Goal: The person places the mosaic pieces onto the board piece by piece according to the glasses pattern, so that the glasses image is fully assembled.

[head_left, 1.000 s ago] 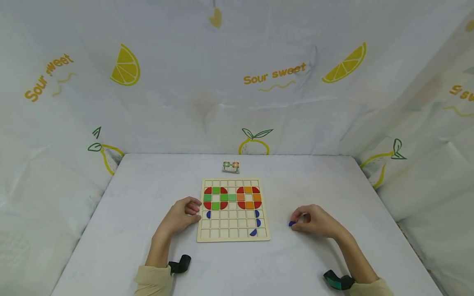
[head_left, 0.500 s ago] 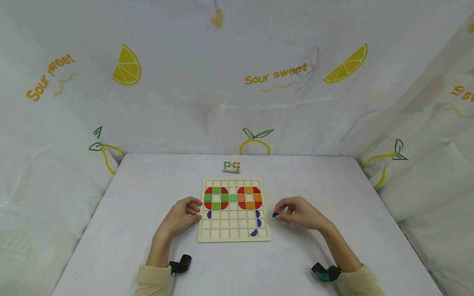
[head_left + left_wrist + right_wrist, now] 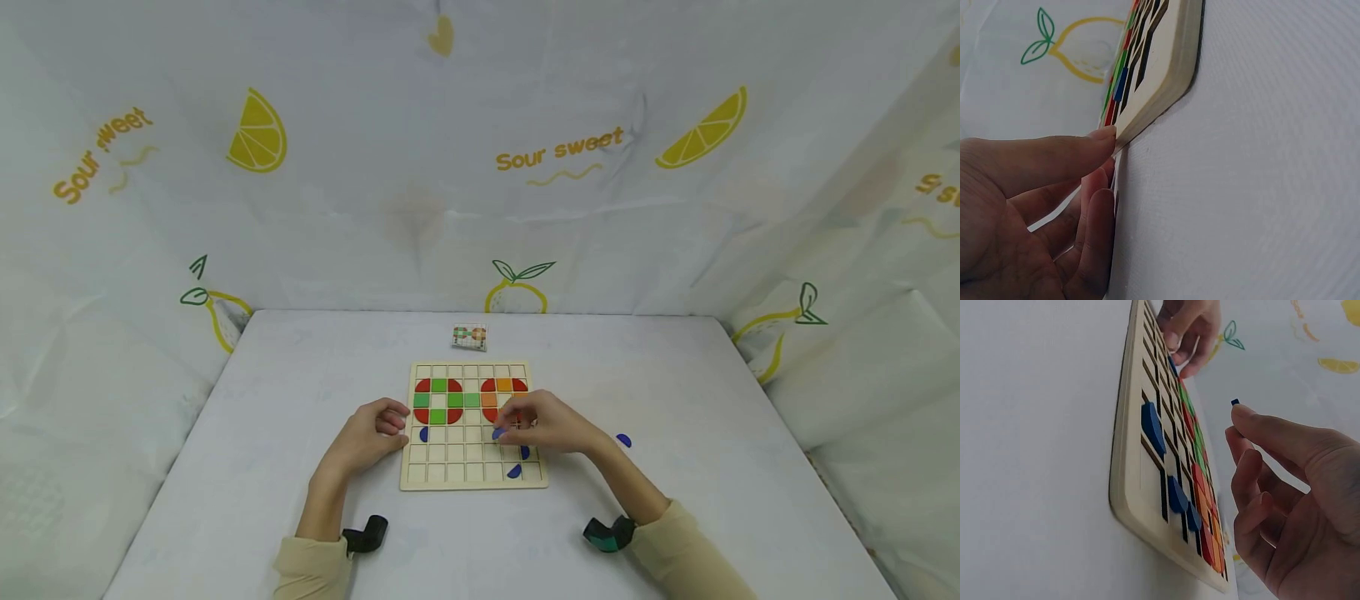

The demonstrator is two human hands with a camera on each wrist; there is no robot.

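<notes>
A wooden grid board [image 3: 465, 482] lies on the table, with red, green and orange tiles forming two rings in its upper rows. My right hand [image 3: 551, 423] pinches a blue half-round tile [image 3: 497, 434] between thumb and fingers above the board's right half. In the right wrist view only a small blue end of that tile [image 3: 1235, 401] shows past the thumb. Along the board's left edge rests my left hand [image 3: 370, 435], thumb tip and loosely bent fingers touching its side. Blue tiles sit at the board's left [image 3: 423, 434] and lower right [image 3: 514, 472]; my right hand covers another.
A loose blue half-round tile [image 3: 624, 440] lies on the white table [image 3: 322, 350], right of the board, beside the right forearm. Behind the board stands a small pattern card [image 3: 469, 337]. A white lemon-print curtain [image 3: 360, 208] surrounds the table's back and sides.
My right hand has carried the blue half-round tile leftward from the table to over the board. A loose blue tile now shows beside the forearm. The left hand stays put.
</notes>
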